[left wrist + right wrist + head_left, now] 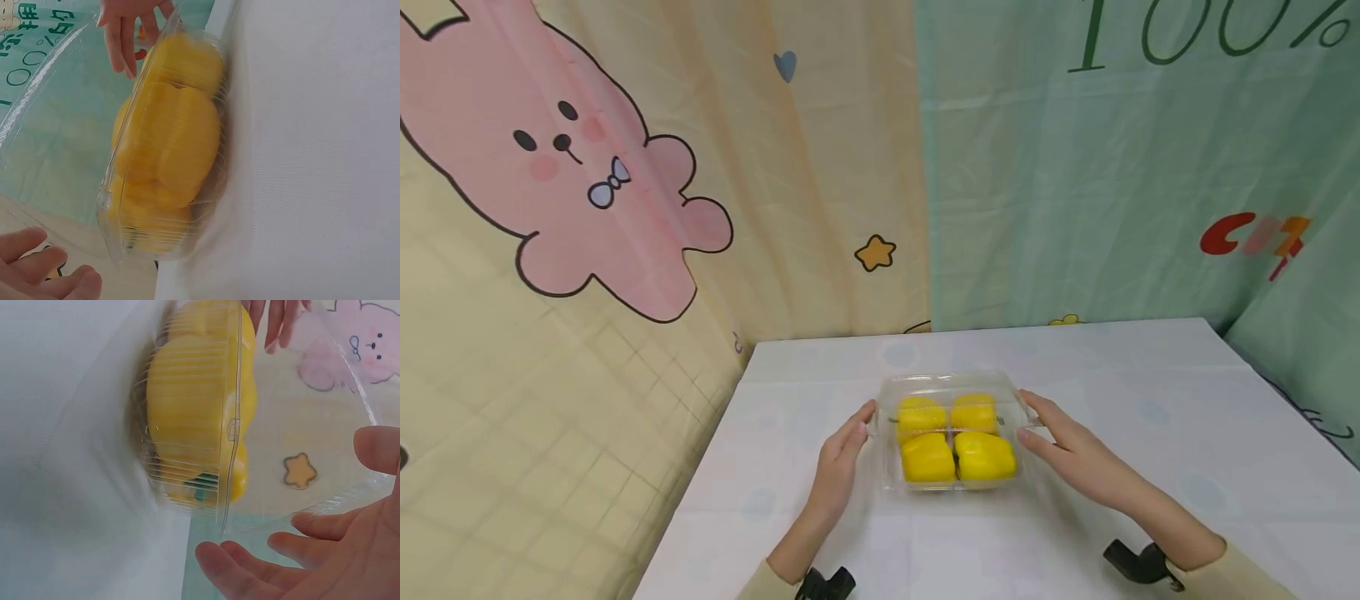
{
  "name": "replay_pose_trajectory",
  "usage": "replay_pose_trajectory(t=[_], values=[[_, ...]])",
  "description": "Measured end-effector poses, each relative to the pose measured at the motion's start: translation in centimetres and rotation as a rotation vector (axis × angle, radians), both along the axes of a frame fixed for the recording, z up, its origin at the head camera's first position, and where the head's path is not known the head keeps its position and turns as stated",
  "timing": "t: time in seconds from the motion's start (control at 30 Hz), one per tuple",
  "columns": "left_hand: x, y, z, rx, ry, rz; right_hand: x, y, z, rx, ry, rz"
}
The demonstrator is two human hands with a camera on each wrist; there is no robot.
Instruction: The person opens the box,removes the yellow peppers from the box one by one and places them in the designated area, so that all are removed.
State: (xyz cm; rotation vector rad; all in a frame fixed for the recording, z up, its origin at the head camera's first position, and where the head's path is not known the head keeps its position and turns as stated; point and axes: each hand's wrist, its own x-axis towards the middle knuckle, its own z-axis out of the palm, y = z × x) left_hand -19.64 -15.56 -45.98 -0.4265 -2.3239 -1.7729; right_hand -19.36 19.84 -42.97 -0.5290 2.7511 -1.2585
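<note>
Several yellow bell peppers (985, 456) lie in a clear plastic clamshell box (951, 486) on the table. Its transparent lid (37, 69) stands raised at an angle above the base, as both wrist views show. My left hand (841, 454) is at the box's left side, fingers extended beside the lid edge. On the right, my right hand (1071, 450) has its thumb and fingers spread around the lid's near corner; firm contact is hard to make out. Through the plastic a green pepper stem (201, 482) shows in the right wrist view.
A white cloth covers the table (1150, 433). Behind it hangs a beige and green curtain (1037, 167) printed with a pink bear (572, 192) and a star (876, 253). Black wrist mounts (1138, 562) sit at the sleeves.
</note>
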Motion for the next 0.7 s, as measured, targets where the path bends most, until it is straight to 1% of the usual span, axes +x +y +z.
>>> replay_pose_trajectory(t=[0.23,0.37,0.47,0.57,0.7], values=[[-0.6,0.0,0.1,0.047,0.003,0.022,-0.6,-0.4,0.0,-0.008,0.002,-0.01],[-1.4,0.2,-0.1,0.049,0.011,0.037,-1.1,-0.4,0.1,-0.005,0.03,-0.022],[-1.9,0.5,0.0,0.058,-0.003,0.057,-1.5,-0.4,0.2,-0.01,0.036,-0.024],[-2.0,0.9,0.5,0.07,-0.024,0.066,-1.9,-0.5,0.3,-0.013,0.018,-0.032],[-1.1,1.3,2.3,0.048,-0.042,0.063,-2.5,-0.7,0.1,-0.016,0.015,-0.045]])
